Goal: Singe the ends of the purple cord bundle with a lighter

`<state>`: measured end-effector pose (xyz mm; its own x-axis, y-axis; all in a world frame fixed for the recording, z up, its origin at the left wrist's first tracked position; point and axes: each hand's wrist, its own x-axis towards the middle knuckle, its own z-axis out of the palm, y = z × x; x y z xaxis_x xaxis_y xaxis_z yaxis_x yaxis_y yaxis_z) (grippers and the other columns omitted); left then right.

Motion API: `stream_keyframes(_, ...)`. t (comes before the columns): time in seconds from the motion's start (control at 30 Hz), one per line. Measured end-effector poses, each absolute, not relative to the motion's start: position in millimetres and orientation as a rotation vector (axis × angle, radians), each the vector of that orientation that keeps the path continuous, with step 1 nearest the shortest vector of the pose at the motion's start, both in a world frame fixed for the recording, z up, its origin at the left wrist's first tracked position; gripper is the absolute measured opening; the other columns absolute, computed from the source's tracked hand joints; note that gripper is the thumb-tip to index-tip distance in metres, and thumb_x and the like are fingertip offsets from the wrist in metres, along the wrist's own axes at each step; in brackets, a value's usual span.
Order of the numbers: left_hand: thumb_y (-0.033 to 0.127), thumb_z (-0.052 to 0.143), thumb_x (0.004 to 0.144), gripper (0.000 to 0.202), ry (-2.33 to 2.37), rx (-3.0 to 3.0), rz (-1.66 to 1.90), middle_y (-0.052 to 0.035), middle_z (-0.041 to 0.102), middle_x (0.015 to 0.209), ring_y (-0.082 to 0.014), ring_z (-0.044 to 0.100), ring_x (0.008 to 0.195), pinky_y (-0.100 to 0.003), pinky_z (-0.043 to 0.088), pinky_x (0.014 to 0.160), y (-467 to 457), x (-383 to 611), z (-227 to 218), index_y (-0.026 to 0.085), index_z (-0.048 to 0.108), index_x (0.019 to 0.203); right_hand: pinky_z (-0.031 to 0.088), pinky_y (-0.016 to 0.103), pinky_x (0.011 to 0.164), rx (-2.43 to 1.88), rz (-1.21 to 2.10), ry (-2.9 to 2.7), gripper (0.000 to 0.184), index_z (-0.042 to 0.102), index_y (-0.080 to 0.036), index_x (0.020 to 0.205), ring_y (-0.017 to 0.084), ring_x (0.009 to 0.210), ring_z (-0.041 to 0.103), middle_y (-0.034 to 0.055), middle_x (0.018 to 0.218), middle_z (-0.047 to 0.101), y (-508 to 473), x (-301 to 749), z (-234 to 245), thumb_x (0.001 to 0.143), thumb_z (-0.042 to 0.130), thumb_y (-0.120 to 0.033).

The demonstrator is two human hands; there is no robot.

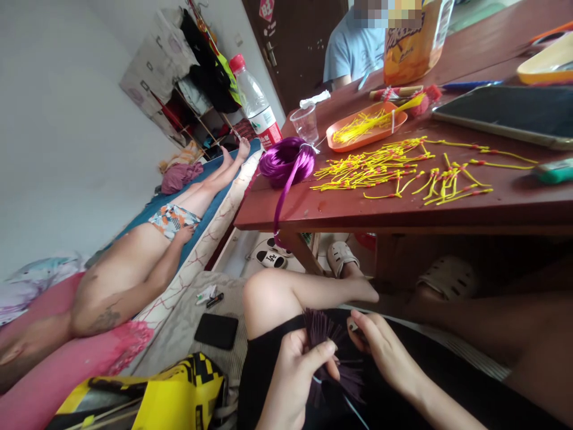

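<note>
My left hand (304,364) is closed round the middle of a bundle of short dark purple cords (323,328). Their cut ends fan out above and below the fingers. A thin pale string (356,412) trails from the lower side of the bundle. Just to the right, my right hand (380,343) is closed, with its fingers curled close to the cords. Something small and dark shows between those fingers, too hidden to name. Both hands are over my lap, on black cloth. A coil of shiny purple cord (286,161) lies on the table, one strand hanging over the edge.
The red-brown table (277,209) holds knotted yellow cords (380,167), an orange tray (358,143), a phone (510,113), a bottle (255,101) and a plastic cup (305,124). A black phone (216,331) lies left. One person lies on a bed; another sits across the table.
</note>
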<state>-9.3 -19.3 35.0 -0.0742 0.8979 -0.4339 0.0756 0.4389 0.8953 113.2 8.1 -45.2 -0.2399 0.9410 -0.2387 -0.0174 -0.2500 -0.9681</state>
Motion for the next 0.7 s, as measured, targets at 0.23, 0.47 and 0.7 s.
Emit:
stream_keyframes(0.23, 0.019, 0.055, 0.071, 0.027, 1.467, 0.917, 0.873, -0.0011, 0.053, 0.049, -0.0131, 0.047, 0.055, -0.024, 0.034, 0.059, -21.0, -9.9, 33.2, 0.014, 0.055, 0.044, 0.03, 0.025, 0.05, -1.226, 1.605, -1.232, 0.043, 0.029, -0.021, 0.048, 0.013, 0.05, 0.033, -0.0042, 0.05, 0.031, 5.8, 114.1, -43.7, 0.082, 0.028, -0.046)
stream_keyframes(0.47, 0.019, 0.056, 0.071, 0.023, 1.513, 0.938, 0.874, 0.0013, 0.053, 0.045, -0.0113, 0.042, 0.049, -0.022, 0.031, 0.053, -22.2, -9.9, 33.2, 0.015, 0.055, 0.049, 0.031, 0.026, 0.052, -1.267, 1.59, -1.222, 0.043, 0.03, -0.022, 0.048, 0.014, 0.052, 0.034, -0.0033, 0.051, 0.032, 1.9, 115.4, -40.0, 0.081, 0.028, -0.049)
stream_keyframes(0.7, 0.019, 0.057, 0.07, 0.022, 1.518, 0.939, 0.882, 0.0013, 0.053, 0.044, -0.0109, 0.042, 0.048, -0.022, 0.03, 0.051, -22.2, -12.2, 29.9, 0.014, 0.056, 0.049, 0.03, 0.026, 0.05, -1.24, 1.603, -1.227, 0.043, 0.029, -0.022, 0.048, 0.014, 0.05, 0.032, -0.0035, 0.05, 0.031, 2.8, 114.9, -38.9, 0.08, 0.029, -0.05)
